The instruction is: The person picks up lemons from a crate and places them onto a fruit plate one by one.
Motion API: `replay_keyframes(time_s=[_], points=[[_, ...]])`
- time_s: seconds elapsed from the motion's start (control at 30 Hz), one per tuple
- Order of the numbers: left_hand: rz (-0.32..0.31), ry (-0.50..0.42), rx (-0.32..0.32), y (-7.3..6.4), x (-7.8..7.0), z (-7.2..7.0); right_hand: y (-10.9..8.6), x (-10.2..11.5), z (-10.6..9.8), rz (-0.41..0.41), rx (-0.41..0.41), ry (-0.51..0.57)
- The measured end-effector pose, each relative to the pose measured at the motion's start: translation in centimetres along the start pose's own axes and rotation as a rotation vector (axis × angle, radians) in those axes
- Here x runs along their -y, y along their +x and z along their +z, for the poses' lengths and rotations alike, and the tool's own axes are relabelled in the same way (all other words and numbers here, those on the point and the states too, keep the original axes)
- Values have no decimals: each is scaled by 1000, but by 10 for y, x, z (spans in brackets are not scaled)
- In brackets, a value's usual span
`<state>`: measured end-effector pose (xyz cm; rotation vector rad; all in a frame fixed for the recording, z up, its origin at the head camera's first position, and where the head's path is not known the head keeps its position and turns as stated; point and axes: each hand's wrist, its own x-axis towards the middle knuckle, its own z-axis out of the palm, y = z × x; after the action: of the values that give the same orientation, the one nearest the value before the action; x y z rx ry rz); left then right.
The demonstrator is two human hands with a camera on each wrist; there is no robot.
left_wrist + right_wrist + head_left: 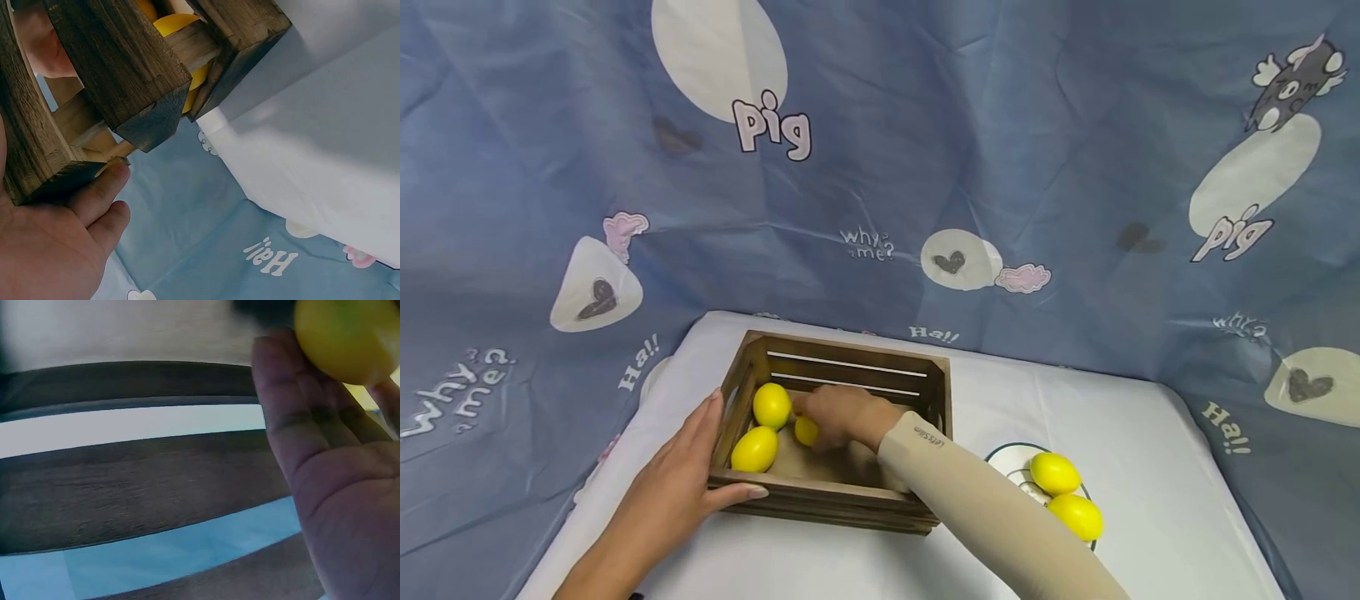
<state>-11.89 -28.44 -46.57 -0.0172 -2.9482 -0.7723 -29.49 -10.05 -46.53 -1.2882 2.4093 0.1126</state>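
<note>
A brown slatted wooden crate point(831, 492) stands on the white table, with two yellow lemons point(755, 450) at its left end. My right hand point(842, 417) reaches inside and holds another lemon point(806, 431) near the crate floor. In the right wrist view that lemon point(350, 337) lies against the fingers, partly cut off by the frame. At the crate's front left corner rests my left hand point(681, 475), fingers stretched along the left side and thumb along the front. The left wrist view shows its fingers point(103, 194) touching the wooden slats.
Right of the crate, a white plate point(1011, 458) with a dark rim carries two more lemons point(1075, 517), partly behind the right sleeve point(985, 517). A blue printed cloth point(865, 167) hangs behind the table point(1150, 467).
</note>
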Motion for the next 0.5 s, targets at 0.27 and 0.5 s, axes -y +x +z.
replay_keyframes(time_s=[0.27, 0.5], points=[[5, 1, -10, 0, 1, 2, -7, 0, -10, -17, 4, 44], [6, -6, -8, 0, 2, 1, -19, 7, -21, -48, -7, 14]])
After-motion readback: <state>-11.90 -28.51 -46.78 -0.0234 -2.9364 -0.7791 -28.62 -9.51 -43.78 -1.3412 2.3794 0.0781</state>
